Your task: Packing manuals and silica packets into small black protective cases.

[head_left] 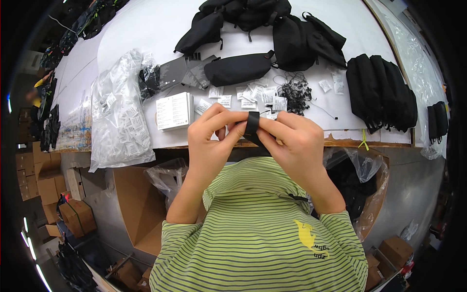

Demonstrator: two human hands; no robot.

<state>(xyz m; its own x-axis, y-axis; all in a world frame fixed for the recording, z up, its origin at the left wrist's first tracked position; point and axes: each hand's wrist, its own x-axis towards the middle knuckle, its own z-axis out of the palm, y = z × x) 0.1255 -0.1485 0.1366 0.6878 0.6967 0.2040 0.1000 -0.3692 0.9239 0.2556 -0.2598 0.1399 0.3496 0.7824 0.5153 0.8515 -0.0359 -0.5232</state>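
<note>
The left hand (210, 135) and right hand (297, 138) meet in front of the wearer's chest, thumbs and forefingers pinching a short black strip (252, 122) between them, over the near edge of a white-topped bench (146, 29). Just beyond lie small white packets (279, 103) and a tangle of thin black cords (295, 97). Left of these stands a stack of white printed cards (174, 112), and farther left a large clear plastic bag (121, 117) full of similar packets. Behind, a black pouch (238, 69) lies below a heap of black bags (200, 31); more black bags stand in a row (379, 92) at the right. The bench's front edge is bare brown (it looks chipped). Below it, an open cardboard box (138, 204) sits on a grey floor (413, 187), and brown cartons (48, 190) are piled along the room's left side.
</note>
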